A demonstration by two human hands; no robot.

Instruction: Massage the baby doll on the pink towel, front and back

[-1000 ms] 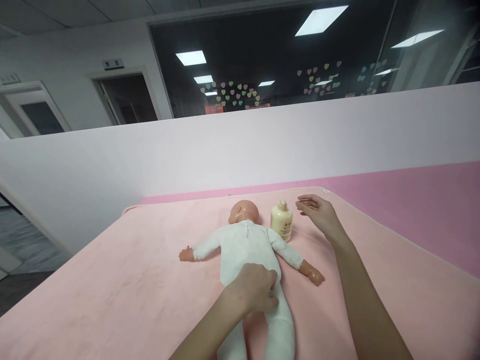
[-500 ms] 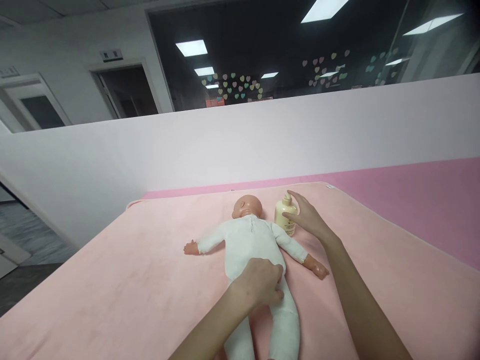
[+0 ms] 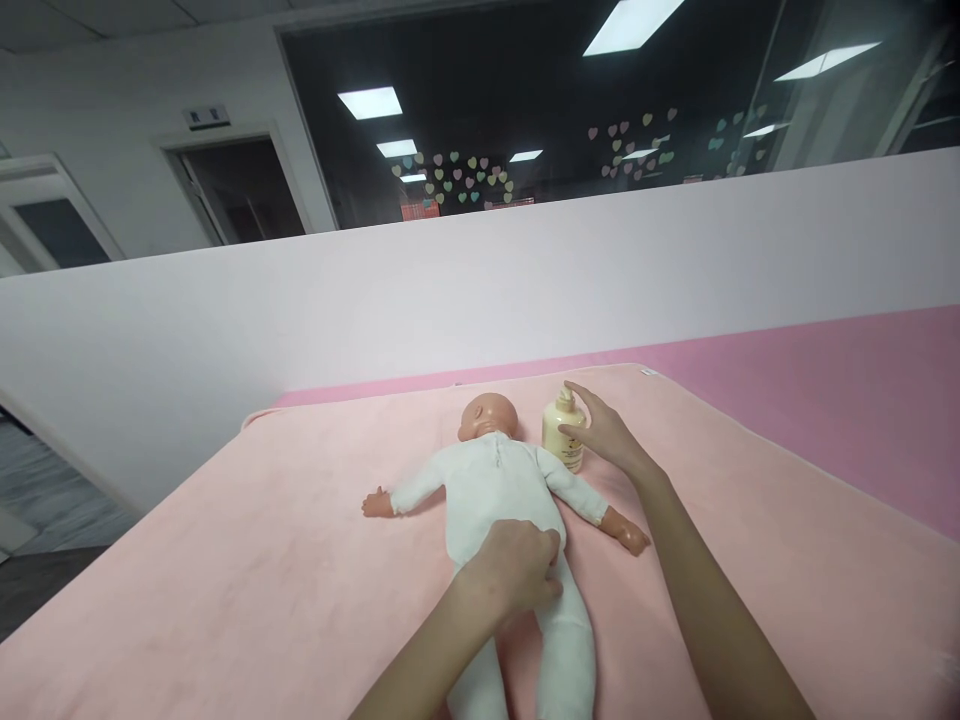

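A baby doll [image 3: 499,480] in a white cloth suit lies face down, its head turned to the left and its arms spread. My left hand [image 3: 517,570] is over its lower back, fingers curled inward; the palm is hidden, and I cannot tell what it holds, if anything. Beyond the doll's right-side arm stands a pale yellow pump bottle [image 3: 555,445], upright. My right hand [image 3: 607,430] is beside this bottle with thumb and forefinger apart. The forefinger is at the pump top, and the thumb crosses in front of the bottle's side.
A peach-pink blanket [image 3: 300,560] covers the surface under the doll. Behind it rises a low white wall [image 3: 450,290] with a pink band [image 3: 825,390]. Above the wall is a dark window [image 3: 465,80] with heart stickers. A doorway [image 3: 244,190] is at the back left.
The whole view has shifted slightly, so things sit a little further left. Both hands, the doll and the bottle keep their places relative to each other.
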